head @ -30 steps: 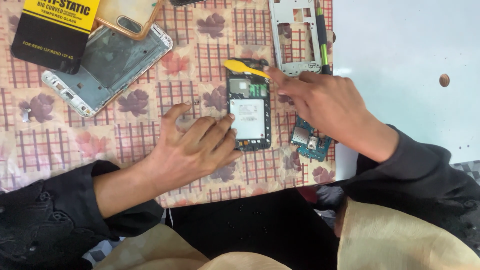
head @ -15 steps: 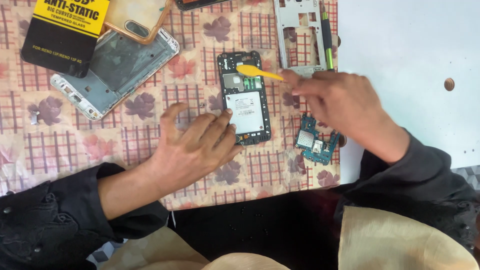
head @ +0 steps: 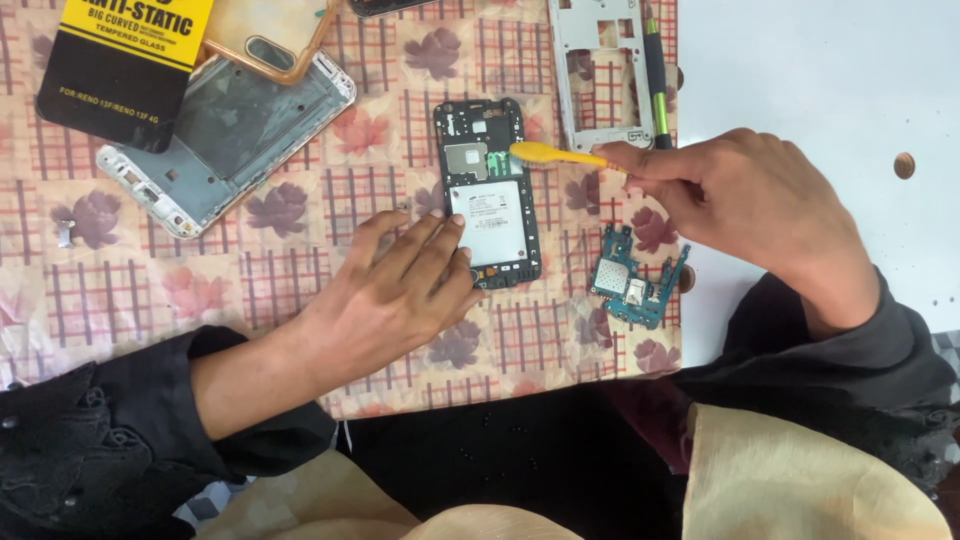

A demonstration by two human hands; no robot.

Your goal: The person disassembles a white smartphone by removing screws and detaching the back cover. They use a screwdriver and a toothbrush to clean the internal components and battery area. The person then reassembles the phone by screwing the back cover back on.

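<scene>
The opened phone (head: 487,193) shows matt black plastic around a dull metal shield and a smooth white label. At its 2 o'clock, the yellow tool (head: 556,154) looks like glossy plastic. The floral tablecloth (head: 300,250) is soft matt cloth — the circuit board (head: 635,288), at 4 o'clock, has a glossy teal finish.

left hand (head: 400,285) steadies opened phone (head: 487,195) — right hand (head: 745,205) holds yellow brush (head: 555,153)
</scene>
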